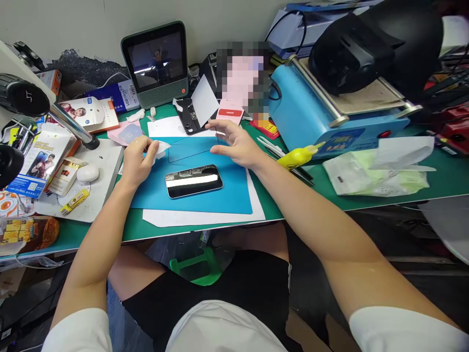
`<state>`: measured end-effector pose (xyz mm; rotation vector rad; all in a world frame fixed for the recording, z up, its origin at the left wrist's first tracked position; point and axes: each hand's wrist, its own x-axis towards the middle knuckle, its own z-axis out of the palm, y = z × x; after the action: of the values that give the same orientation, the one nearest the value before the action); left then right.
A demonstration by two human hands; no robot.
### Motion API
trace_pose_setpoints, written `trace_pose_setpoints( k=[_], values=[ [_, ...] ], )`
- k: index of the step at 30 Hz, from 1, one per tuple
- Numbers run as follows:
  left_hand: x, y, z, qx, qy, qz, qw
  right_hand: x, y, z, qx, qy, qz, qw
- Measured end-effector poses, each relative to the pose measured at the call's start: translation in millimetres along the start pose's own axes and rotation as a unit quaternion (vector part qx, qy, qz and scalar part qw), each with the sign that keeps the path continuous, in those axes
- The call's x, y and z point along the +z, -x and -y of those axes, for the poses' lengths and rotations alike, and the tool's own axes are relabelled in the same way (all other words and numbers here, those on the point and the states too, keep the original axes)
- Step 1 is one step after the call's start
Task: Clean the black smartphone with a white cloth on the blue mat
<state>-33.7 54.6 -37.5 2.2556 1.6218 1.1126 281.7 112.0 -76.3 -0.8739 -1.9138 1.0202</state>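
Note:
My left hand (139, 159) is closed around a crumpled white tissue (160, 150) above the left part of the blue mat (234, 190). My right hand (236, 144) holds the right end of a thin black-edged rectangle between thumb and fingers. The blue mat shows through its middle; whether that is clear glass or a bare frame I cannot tell. Its left end reaches close to the tissue. Below both hands, a smartphone (194, 181) lies on the mat, its dark screen reflecting a bright band. Behind the mat is a black phone part (188, 117) with a white sheet leaning over it.
A tablet-like display (156, 61) stands at the back. To the right sit a blue machine (304, 105), a yellow bottle (298, 156) and a plastic packet (377, 171). Boxes (40, 161), a white mouse-like object (88, 173) and a lamp or stand arm (73, 124) crowd the left.

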Motion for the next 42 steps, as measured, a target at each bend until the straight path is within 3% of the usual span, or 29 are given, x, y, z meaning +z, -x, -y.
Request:
trace_pose_setpoints(
  k=[3,6,11,13,18,22,24,29,32,37,42],
  values=[
    [-4.4,-1,2,-0.001,0.001,-0.002,1.0,3,1,1,0.014,0.069,0.03,0.997],
    [-8.4,-2,2,0.026,-0.002,0.043,0.999,6,1,3,0.012,0.125,0.043,0.991],
    [-14.9,-1,-12,0.07,0.0,0.104,0.992,8,0,-1,-0.013,0.141,0.007,0.99],
    [-15.9,0,-18,0.069,0.007,0.147,0.987,8,0,-2,-0.022,0.14,-0.01,0.99],
    [-13.1,2,-24,0.025,0.001,0.318,0.948,8,0,-1,-0.029,0.137,-0.03,0.99],
    [-15.1,2,-26,-0.008,-0.039,0.363,0.931,6,2,3,-0.042,0.14,-0.026,0.989],
    [-18.7,1,-28,-0.014,-0.043,0.379,0.924,4,5,8,-0.046,0.142,0.008,0.989],
    [-28.5,-1,-30,-0.027,-0.025,0.427,0.904,2,17,26,-0.078,0.138,0.171,0.972],
    [-31.7,-1,-33,-0.038,-0.016,0.45,0.892,6,22,33,-0.088,0.145,0.224,0.96],
    [-32.1,0,-41,-0.039,-0.025,0.467,0.883,12,24,32,-0.092,0.165,0.259,0.947],
    [-32.5,-1,-36,-0.047,-0.029,0.442,0.895,14,24,30,-0.097,0.173,0.253,0.947]
  ],
)
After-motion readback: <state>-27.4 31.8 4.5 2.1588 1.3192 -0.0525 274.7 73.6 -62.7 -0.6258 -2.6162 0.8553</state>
